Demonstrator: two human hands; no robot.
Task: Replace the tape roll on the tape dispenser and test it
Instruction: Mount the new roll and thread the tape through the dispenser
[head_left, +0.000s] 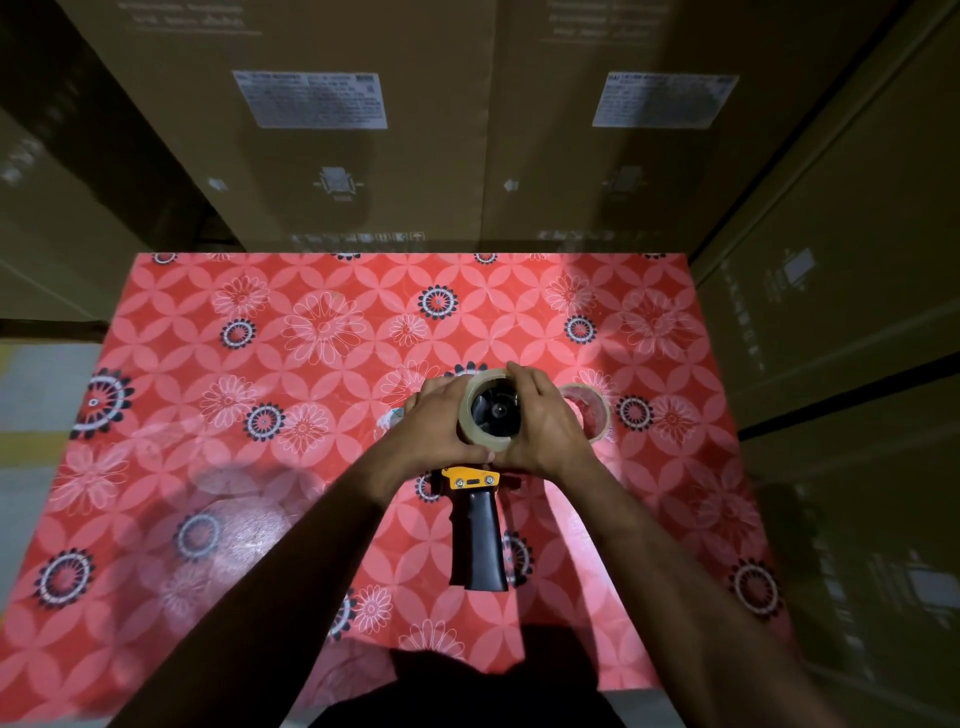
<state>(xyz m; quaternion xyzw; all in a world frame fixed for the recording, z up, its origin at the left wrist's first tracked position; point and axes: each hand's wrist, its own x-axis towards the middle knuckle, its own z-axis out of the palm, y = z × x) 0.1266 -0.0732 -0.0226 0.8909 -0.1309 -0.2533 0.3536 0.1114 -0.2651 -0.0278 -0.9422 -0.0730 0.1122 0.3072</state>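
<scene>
A tape dispenser (478, 530) with a black pistol handle and a yellow bracket lies on the red flowered table (260, 364), handle toward me. A clear tape roll (480, 440) sits around the dispenser's black hub. My left hand (436, 421) cups the roll's left side and my right hand (545, 426) cups its right side, thumbs meeting near the yellow bracket. A second, thinner tape roll (597, 410) lies flat on the table just right of my right hand, partly hidden by it.
Large cardboard boxes (363, 130) stand stacked against the table's far edge and along its right side (857, 312). A small crumpled scrap of tape (387, 418) lies by my left hand. The floor shows at the left.
</scene>
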